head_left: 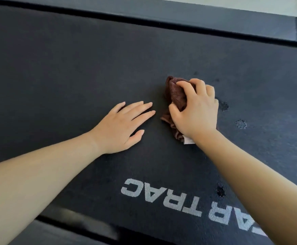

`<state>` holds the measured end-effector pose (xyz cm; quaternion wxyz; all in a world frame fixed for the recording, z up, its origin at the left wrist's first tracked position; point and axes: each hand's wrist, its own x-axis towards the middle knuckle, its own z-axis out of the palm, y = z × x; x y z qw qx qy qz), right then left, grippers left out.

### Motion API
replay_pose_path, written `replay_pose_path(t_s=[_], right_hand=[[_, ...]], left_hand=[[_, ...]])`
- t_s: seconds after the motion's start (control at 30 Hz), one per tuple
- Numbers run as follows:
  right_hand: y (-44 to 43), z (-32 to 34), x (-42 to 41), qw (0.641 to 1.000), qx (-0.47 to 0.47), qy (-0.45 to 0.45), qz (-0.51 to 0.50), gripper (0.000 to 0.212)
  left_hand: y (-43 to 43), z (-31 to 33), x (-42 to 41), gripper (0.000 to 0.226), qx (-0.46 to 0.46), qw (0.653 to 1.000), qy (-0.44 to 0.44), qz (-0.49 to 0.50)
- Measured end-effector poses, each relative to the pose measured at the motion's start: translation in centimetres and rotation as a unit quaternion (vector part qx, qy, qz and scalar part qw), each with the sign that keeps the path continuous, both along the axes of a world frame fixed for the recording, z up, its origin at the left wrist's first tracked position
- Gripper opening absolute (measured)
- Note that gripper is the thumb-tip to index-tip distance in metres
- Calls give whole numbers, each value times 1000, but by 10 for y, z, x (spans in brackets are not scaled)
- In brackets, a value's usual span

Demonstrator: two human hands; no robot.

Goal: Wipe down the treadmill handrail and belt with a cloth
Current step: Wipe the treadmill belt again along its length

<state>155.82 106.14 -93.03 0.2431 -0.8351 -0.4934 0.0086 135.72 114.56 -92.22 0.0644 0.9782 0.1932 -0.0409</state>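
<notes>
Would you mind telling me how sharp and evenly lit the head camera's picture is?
Head view: light is soft and even, with only faint shadows under the left hand and the right hand gripping the cloth; the lettering on the belt is crisp; the lower-left side rail is smeared.

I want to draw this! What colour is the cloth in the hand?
The cloth is dark reddish brown, gripped by the right hand; the head view shows it.

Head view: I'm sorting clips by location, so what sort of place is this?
Probably a gym or workout room, though little shows: a wide black treadmill belt, white lettering printed on it, and a grey side rail beyond. The right hand grips a brown cloth there.
</notes>
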Motion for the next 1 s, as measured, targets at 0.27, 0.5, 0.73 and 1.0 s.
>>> replay_pose_path(t_s=[0.27,0.5,0.73,1.0], right_hand=[[-4,-2,3,1000,-12,-7,25,60],[-10,1,6,999,-24,-17,26,59],[19,0,23,999,-32,-36,-23,58],[74,-2,54,995,-21,-10,-101,55]], left_hand=[[2,12,6,65,-11,997,79,-6],[21,11,8,62,-7,998,57,-17],[71,7,70,76,-41,992,54,108],[152,9,122,88,-63,973,96,201]])
